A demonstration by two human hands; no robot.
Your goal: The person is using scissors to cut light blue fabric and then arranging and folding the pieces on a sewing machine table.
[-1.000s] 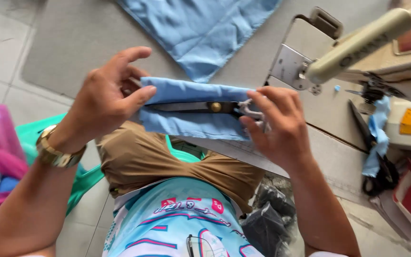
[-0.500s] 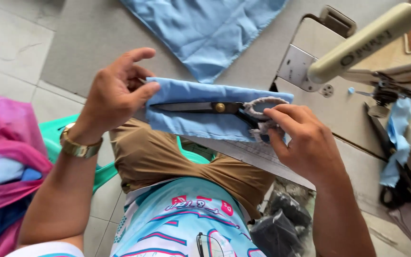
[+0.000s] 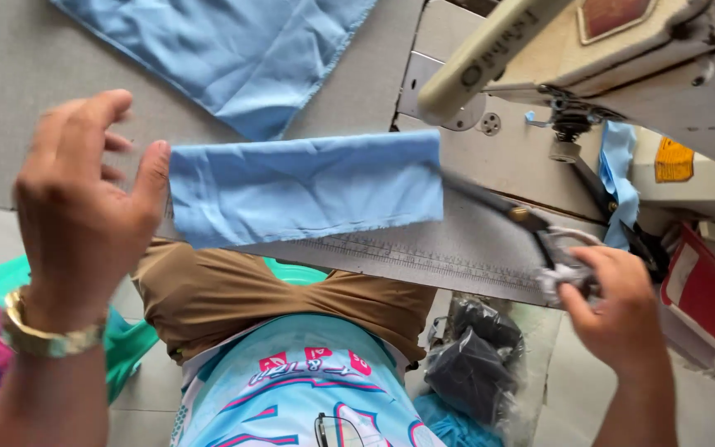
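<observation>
Strip (image 3: 306, 189) — light, limp blue cloth; I judge an edge pinch best. My left hand (image 3: 76, 215) pinches its end, my right hand (image 3: 618, 310) grips scissors (image 3: 531, 228)

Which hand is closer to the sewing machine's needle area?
Right. The right hand, holding scissors, sits just below the needle area; the left hand pinches the blue fabric strip far across.

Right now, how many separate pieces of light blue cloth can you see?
3. A folded strip held by the left hand; a larger piece on the grey table; a scrap hanging by the sewing machine. More may be hidden.
</observation>
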